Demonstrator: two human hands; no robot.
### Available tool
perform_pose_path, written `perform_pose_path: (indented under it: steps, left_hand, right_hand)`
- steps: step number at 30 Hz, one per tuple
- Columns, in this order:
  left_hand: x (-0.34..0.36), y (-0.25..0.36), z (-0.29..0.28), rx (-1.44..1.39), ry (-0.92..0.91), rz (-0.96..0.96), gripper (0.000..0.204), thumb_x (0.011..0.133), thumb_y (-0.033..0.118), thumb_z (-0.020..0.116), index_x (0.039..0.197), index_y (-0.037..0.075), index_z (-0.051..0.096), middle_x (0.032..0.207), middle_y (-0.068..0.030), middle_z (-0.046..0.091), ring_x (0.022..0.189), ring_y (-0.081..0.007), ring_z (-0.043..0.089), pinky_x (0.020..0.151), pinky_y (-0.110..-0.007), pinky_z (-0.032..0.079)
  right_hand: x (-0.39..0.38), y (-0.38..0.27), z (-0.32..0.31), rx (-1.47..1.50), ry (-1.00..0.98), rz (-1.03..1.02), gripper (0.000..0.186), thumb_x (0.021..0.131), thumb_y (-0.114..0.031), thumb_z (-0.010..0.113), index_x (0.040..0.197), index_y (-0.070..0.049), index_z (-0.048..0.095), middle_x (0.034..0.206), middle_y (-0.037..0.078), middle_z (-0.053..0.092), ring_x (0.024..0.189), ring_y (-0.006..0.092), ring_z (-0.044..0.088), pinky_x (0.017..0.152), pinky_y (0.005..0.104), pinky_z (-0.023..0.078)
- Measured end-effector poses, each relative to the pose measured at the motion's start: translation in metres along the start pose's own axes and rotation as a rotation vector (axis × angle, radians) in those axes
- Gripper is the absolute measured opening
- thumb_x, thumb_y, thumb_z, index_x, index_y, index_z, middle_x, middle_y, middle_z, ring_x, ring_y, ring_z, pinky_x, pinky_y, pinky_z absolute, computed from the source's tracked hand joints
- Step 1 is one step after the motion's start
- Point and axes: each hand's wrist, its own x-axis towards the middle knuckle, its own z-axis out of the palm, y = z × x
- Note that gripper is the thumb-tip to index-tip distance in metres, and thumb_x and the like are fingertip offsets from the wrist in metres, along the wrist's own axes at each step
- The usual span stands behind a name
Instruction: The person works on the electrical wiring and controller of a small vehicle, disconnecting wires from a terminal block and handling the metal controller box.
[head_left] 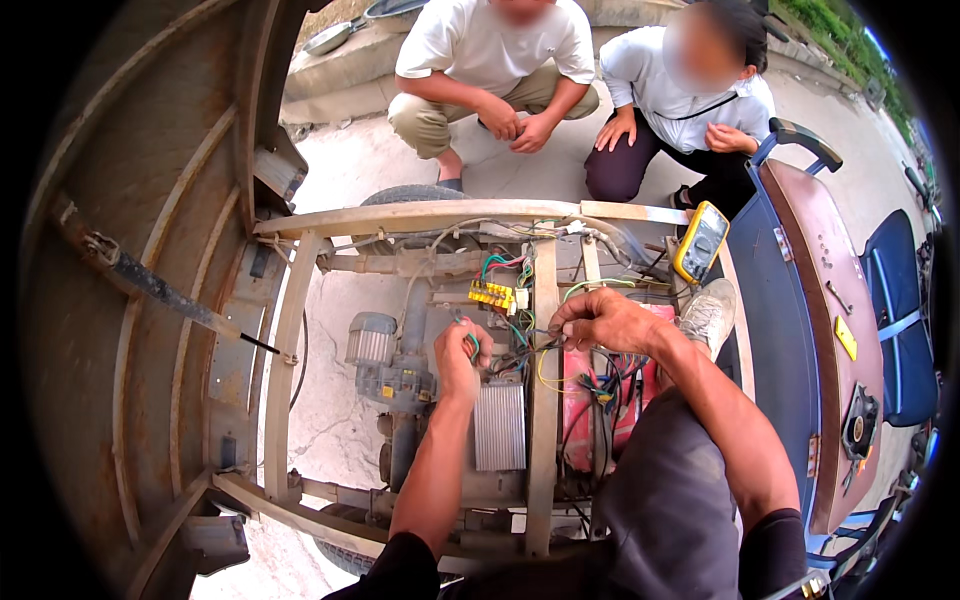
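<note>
Cracked concrete, boxy metal frame, thin wires in curled fingers.

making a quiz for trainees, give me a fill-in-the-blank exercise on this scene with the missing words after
The multimeter has a ____ casing. The person's ____ hand is the one nearer the multimeter. Exactly ____ other people crouch beyond the metal frame.
Missing words: yellow; right; two

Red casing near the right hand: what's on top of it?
A tangle of coloured wires lies across the red casing. The person's leg hides its lower right part; what's there can't be seen.
</note>
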Motion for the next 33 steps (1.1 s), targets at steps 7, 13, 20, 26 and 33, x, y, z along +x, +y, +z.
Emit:
perform_pose_path:
  steps: [7, 13, 20, 26, 33]
  left_hand:
    - [0.005, -0.009, -0.005, -0.13, -0.137, -0.099, 0.04, 0.095, 0.04, 0.034, 0.095, 0.008, 0.058, 0.081, -0.0103, 0.067, 0.058, -0.0151, 0.054, 0.054, -0.029, 0.039]
    - [0.005, -0.006, -0.004, -0.095, -0.155, -0.02, 0.039, 0.094, 0.037, 0.038, 0.105, 0.007, 0.06, 0.098, -0.0083, 0.067, 0.076, -0.0143, 0.057, 0.063, -0.029, 0.044]
    - [0.007, -0.007, -0.005, 0.046, -0.23, -0.029, 0.022, 0.092, 0.022, 0.048, 0.106, 0.006, 0.054, 0.106, -0.0124, 0.067, 0.092, -0.016, 0.064, 0.074, -0.029, 0.05]
    - [-0.002, 0.001, 0.007, 0.2, -0.427, 0.065, 0.034, 0.085, 0.005, 0.066, 0.112, 0.006, 0.045, 0.106, -0.012, 0.067, 0.093, -0.0163, 0.066, 0.082, -0.029, 0.052]
    - [0.006, -0.004, -0.012, 0.049, -0.335, 0.033, 0.034, 0.085, 0.0, 0.065, 0.109, 0.007, 0.043, 0.092, -0.0109, 0.064, 0.081, -0.017, 0.063, 0.073, -0.032, 0.052]
  right_hand:
    - [-0.025, -0.002, 0.006, 0.104, -0.074, -0.005, 0.04, 0.088, -0.006, 0.059, 0.129, -0.004, 0.061, 0.107, 0.007, 0.067, 0.094, 0.0156, 0.065, 0.077, 0.03, 0.055]
    - [-0.034, 0.003, 0.012, 0.116, -0.071, -0.033, 0.044, 0.089, -0.006, 0.06, 0.133, -0.003, 0.057, 0.099, 0.008, 0.067, 0.08, 0.014, 0.062, 0.069, 0.0278, 0.052]
    - [-0.029, -0.002, 0.002, 0.155, -0.103, 0.017, 0.05, 0.087, 0.001, 0.059, 0.137, -0.002, 0.053, 0.122, 0.005, 0.062, 0.097, 0.0135, 0.061, 0.084, 0.0296, 0.053]
    - [-0.02, -0.006, 0.009, 0.295, -0.115, -0.16, 0.058, 0.09, -0.003, 0.061, 0.145, -0.001, 0.044, 0.134, 0.014, 0.06, 0.108, 0.0155, 0.059, 0.085, 0.0308, 0.05]
    - [-0.004, -0.002, 0.007, 0.218, 0.034, -0.118, 0.063, 0.086, -0.003, 0.063, 0.146, -0.001, 0.041, 0.14, 0.013, 0.055, 0.098, 0.0148, 0.058, 0.083, 0.0303, 0.05]
